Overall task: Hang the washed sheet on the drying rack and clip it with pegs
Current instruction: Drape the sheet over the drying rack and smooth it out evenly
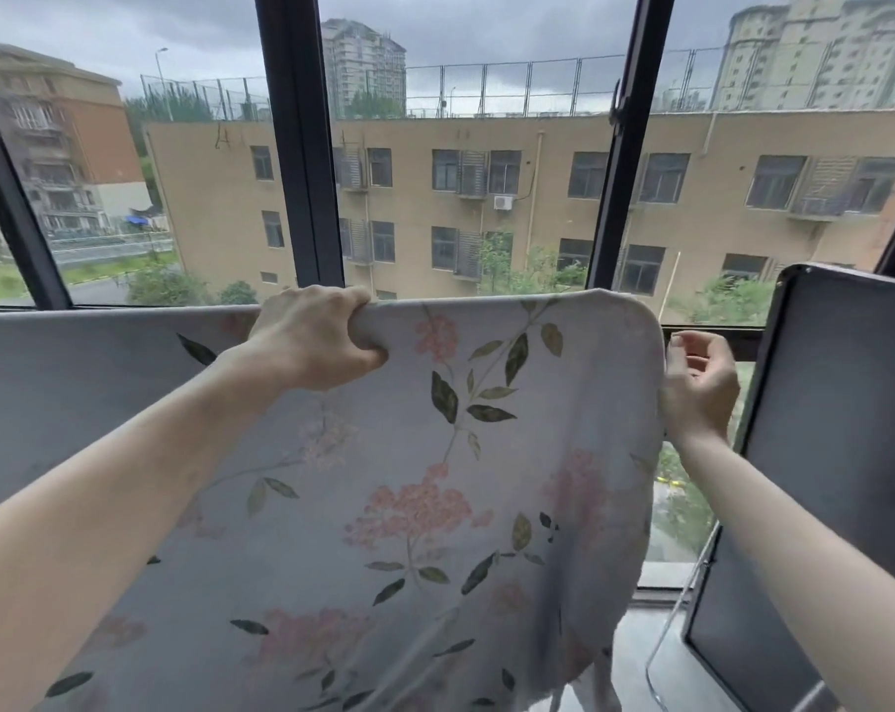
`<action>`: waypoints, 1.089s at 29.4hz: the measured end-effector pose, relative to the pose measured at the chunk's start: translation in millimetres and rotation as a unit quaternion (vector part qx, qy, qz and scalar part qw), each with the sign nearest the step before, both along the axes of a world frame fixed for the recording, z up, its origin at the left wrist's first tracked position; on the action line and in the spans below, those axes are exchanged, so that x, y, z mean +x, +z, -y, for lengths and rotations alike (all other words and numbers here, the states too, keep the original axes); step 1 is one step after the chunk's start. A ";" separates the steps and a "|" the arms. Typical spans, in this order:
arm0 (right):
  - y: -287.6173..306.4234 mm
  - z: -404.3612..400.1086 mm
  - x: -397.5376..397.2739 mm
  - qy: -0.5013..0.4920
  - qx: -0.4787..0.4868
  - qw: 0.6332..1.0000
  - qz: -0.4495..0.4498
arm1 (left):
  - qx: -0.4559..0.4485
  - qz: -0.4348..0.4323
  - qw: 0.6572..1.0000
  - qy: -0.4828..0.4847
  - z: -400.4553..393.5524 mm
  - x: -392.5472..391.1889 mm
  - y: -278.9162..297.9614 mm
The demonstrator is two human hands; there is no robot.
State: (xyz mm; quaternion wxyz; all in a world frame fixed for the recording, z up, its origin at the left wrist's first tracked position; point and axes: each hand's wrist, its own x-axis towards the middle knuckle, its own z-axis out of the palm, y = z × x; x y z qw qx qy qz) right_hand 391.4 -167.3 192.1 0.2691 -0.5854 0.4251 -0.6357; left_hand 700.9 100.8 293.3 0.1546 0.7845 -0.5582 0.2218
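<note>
A pale grey sheet (435, 454) printed with pink flowers and green leaves hangs folded over a horizontal bar that it hides. Its top fold runs from the left edge to about two thirds across. My left hand (317, 339) grips the top fold, fingers curled over it and thumb underneath. My right hand (699, 388) is at the sheet's right edge with loosely curled fingers; whether it pinches the cloth I cannot tell. No pegs are in view.
Dark window frames (301, 146) stand right behind the sheet, with buildings beyond. An opened window sash (835, 454) with dark glass juts in at the right, close to my right forearm. The sill (661, 578) lies below.
</note>
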 end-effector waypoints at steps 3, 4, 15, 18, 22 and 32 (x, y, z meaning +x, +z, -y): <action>-40.0 -21.5 -1.2 0.037 0.014 0.999 -0.019 | -0.003 0.005 1.000 -0.004 4.4 -5.7 1.2; -54.0 -25.4 -4.0 0.050 0.033 0.997 -0.039 | -0.002 0.008 1.000 -0.007 6.3 -8.3 0.5; -98.7 2.9 -25.8 0.054 0.172 0.960 -0.213 | 0.013 0.020 1.000 0.014 0.6 0.3 1.5; -94.9 17.3 -29.4 0.062 0.134 0.946 -0.288 | 0.021 0.021 0.999 0.017 -0.8 1.2 3.6; -80.8 10.8 -30.5 0.046 0.098 0.938 -0.329 | 0.024 0.019 0.999 0.017 -1.2 -0.7 3.7; -90.2 -1.0 -25.8 0.046 0.185 0.862 -0.470 | 0.026 0.011 1.000 0.008 -0.7 -7.4 6.9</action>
